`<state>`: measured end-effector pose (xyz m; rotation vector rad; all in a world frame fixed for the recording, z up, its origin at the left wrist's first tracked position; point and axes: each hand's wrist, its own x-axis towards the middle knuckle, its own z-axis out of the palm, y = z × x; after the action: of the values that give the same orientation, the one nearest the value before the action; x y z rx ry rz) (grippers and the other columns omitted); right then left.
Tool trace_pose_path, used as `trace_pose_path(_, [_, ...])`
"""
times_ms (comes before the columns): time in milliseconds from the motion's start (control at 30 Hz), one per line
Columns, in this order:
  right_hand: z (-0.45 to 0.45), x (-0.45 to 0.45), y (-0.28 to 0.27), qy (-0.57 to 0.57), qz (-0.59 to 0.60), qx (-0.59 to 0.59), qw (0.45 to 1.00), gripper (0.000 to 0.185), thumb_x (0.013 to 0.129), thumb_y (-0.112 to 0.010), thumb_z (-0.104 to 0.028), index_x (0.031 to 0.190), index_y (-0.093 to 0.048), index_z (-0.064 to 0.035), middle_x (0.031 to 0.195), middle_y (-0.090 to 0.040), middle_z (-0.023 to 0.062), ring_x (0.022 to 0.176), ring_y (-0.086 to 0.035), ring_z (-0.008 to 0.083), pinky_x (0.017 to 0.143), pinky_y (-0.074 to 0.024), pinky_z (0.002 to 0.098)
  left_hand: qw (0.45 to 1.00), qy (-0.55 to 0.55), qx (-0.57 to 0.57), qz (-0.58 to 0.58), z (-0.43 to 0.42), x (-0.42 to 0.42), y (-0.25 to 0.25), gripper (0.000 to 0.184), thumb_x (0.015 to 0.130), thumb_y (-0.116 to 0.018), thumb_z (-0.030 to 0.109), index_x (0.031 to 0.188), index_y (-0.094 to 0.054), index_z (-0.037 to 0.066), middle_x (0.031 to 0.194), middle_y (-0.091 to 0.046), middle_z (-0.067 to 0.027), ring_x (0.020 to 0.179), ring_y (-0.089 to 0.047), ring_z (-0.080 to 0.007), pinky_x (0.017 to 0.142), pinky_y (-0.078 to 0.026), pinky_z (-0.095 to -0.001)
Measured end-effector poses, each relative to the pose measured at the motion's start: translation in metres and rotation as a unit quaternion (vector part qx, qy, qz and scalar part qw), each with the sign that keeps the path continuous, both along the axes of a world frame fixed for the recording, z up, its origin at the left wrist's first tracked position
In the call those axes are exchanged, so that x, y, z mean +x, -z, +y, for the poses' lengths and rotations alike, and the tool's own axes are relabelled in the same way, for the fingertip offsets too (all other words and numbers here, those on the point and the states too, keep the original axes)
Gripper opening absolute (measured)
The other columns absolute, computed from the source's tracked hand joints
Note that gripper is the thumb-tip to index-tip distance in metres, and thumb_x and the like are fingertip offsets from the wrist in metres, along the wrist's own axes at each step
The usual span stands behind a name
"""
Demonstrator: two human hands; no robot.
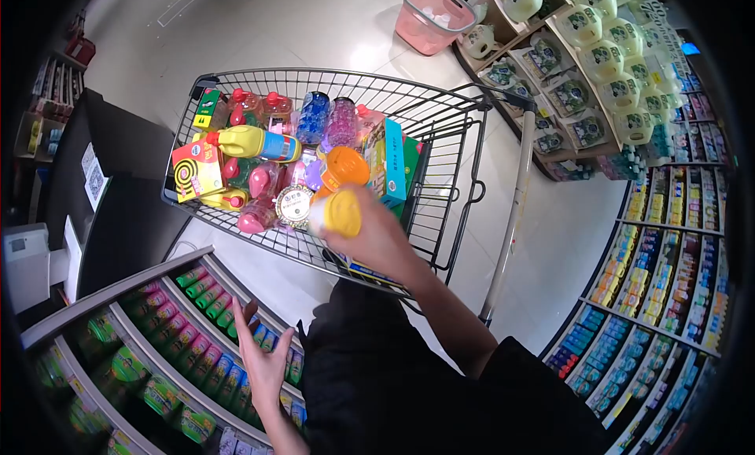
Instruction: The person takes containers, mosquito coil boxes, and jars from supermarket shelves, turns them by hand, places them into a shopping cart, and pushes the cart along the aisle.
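Note:
My right hand (373, 239) is closed around a yellow-capped container (343, 213) over the near side of a shopping cart (429, 254); motion blurs it, and its exact kind is unclear. Just beyond is an orange tub (347, 168), and to its left a round container with a white label (294, 204). A yellow bottle (253, 143) lies across the goods farther left. My left hand (263, 359) is open with fingers spread, in front of the lower shelf, holding nothing.
Blue beads (314, 118) and pink beads (344, 123) in jars, a mosquito-coil box (197, 169) and a teal box (395, 160) fill the cart. Spray cans (189, 333) line the left shelf. A pink basket (431, 21) and a detergent display (578, 77) stand beyond the cart.

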<state>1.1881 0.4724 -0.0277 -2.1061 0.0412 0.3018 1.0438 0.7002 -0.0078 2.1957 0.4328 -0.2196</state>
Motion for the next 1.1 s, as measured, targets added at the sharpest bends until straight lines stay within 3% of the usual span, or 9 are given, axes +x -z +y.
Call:
trace_pose_path(67, [-0.043, 0.038, 0.021, 0.122, -0.036, -0.035, 0.991, 0.064, 0.073, -0.074, -0.028, 0.121, -0.044, 0.0016, 0.116, -0.051, 0.0238, 0.105, -0.055, 0.0399, 0.09, -0.0458, 0.044, 1.0, -0.022, 0.0, 0.009, 0.006, -0.003, 0.008, 0.088, 0.074, -0.074, 0.002, 0.147, -0.026, 0.006, 0.125, -0.055, -0.0208, 0.114, -0.054, -0.0309, 0.097, -0.042, -0.0382])
trace_pose_path(100, [-0.065, 0.059, 0.032, 0.168, -0.052, -0.126, 0.976, 0.065, 0.072, -0.073, -0.027, 0.121, -0.044, 0.0043, 0.116, -0.051, 0.024, 0.104, -0.055, 0.0401, 0.089, -0.0464, 0.0442, 1.0, -0.019, -0.001, 0.008, 0.01, -0.006, 0.012, 0.088, 0.074, -0.074, 0.002, 0.147, -0.026, 0.006, 0.125, -0.055, -0.0208, 0.114, -0.054, -0.0309, 0.097, -0.042, -0.0382])
trace_pose_path(200, [-0.127, 0.107, 0.065, 0.257, -0.022, -0.176, 0.95, 0.073, 0.07, -0.073, -0.035, 0.122, -0.043, 0.0075, 0.116, -0.052, 0.0281, 0.105, -0.056, 0.0404, 0.09, -0.0474, 0.0444, 0.996, -0.05, -0.011, 0.072, 0.024, -0.023, 0.029, 0.073, 0.082, -0.068, 0.007, 0.145, -0.032, 0.005, 0.119, -0.058, -0.0213, 0.109, -0.057, -0.0303, 0.096, -0.042, -0.0384])
trace_pose_path(333, [-0.162, 0.15, 0.114, 0.262, -0.074, -0.253, 0.928, 0.068, 0.065, -0.074, -0.037, 0.111, -0.054, 0.0089, 0.106, -0.062, 0.0256, 0.097, -0.063, 0.0357, 0.084, -0.0505, 0.0409, 0.99, -0.06, -0.008, 0.126, 0.034, -0.042, 0.046, 0.066, 0.087, -0.066, 0.015, 0.144, -0.035, 0.005, 0.116, -0.06, -0.0205, 0.107, -0.058, -0.0288, 0.094, -0.043, -0.038])
trace_pose_path(467, [-0.163, 0.17, 0.142, 0.188, 0.081, -0.242, 0.948, 0.075, 0.065, -0.073, -0.039, 0.118, -0.047, 0.0081, 0.115, -0.054, 0.028, 0.106, -0.058, 0.0395, 0.091, -0.0483, 0.0427, 0.983, -0.09, -0.034, 0.154, 0.047, -0.062, 0.071, 0.065, 0.089, -0.064, 0.012, 0.145, -0.033, 0.007, 0.117, -0.06, -0.0193, 0.106, -0.058, -0.0224, 0.089, -0.047, -0.0332])
trace_pose_path(833, [-0.135, 0.112, 0.133, 0.143, 0.091, -0.323, 0.931, 0.071, 0.071, -0.068, -0.041, 0.116, -0.047, 0.0094, 0.111, -0.057, 0.0298, 0.098, -0.061, 0.0411, 0.087, -0.0501, 0.0437, 0.957, -0.212, -0.049, 0.192, 0.069, -0.132, 0.104, 0.06, 0.091, -0.062, 0.014, 0.143, -0.035, 0.003, 0.117, -0.061, -0.0203, 0.102, -0.061, -0.0248, 0.089, -0.047, -0.0361])
trace_pose_path(967, [-0.138, 0.095, 0.152, 0.102, 0.121, -0.265, 0.951, 0.077, 0.069, -0.07, -0.04, 0.121, -0.044, 0.011, 0.107, -0.06, 0.0304, 0.099, -0.062, 0.04, 0.086, -0.0505, 0.0442, 0.955, -0.213, -0.059, 0.195, 0.064, -0.134, 0.107, 0.059, 0.091, -0.061, 0.014, 0.143, -0.035, 0.002, 0.117, -0.06, -0.0207, 0.104, -0.06, -0.0251, 0.091, -0.046, -0.0355])
trace_pose_path(1033, [-0.142, 0.093, 0.168, 0.125, 0.096, -0.277, 0.948, 0.073, 0.067, -0.072, -0.04, 0.115, -0.05, 0.011, 0.099, -0.064, 0.0268, 0.093, -0.065, 0.0362, 0.081, -0.0522, 0.0411, 0.955, -0.214, -0.072, 0.194, 0.061, -0.126, 0.106, 0.059, 0.091, -0.061, 0.02, 0.142, -0.037, 0.001, 0.114, -0.062, -0.018, 0.099, -0.06, -0.0211, 0.087, -0.047, -0.0329])
trace_pose_path(1100, [-0.145, 0.095, 0.167, 0.172, 0.191, -0.081, 0.963, 0.061, 0.068, -0.072, -0.038, 0.104, -0.059, 0.0092, 0.093, -0.067, 0.0206, 0.083, -0.067, 0.0295, 0.074, -0.0529, 0.0361, 0.956, -0.209, -0.069, 0.192, 0.059, -0.124, 0.107, 0.059, 0.091, -0.062, 0.02, 0.142, -0.037, 0.001, 0.113, -0.062, -0.0179, 0.099, -0.06, -0.0213, 0.087, -0.047, -0.0325])
